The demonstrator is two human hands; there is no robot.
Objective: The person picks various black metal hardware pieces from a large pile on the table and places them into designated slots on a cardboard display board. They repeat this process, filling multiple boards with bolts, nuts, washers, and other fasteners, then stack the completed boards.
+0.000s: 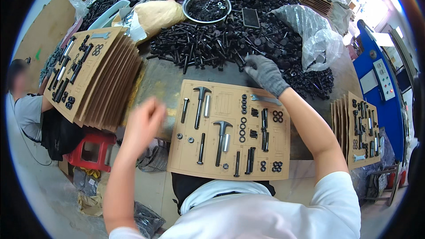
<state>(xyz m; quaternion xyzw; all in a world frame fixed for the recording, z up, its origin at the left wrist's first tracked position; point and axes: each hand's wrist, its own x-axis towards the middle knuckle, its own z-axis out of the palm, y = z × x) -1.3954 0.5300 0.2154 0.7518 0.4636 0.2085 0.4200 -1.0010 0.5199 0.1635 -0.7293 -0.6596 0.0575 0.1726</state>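
A brown cardboard sheet (208,159) lies in front of me, overhanging the table's near edge. Fixed on it are T-shaped black bolts (221,139), straight bolts (201,148), silver sleeves (207,106), nuts (277,116), washers (242,129) and a flat wrench (265,99). My right hand (265,73), in a grey glove, reaches past the sheet to the near edge of the heap of black bolts (199,44). Its fingers are closed on a bolt there. My bare left hand (150,115), blurred by motion, hovers left of the sheet with fingers looking curled.
Stacks of filled cardboard sheets stand at left (106,79) and right (341,124). Around the heap are a metal bowl (185,11), a phone (251,17) and a plastic bag (314,31). A co-worker (28,110) sits at left by a red stool (90,141).
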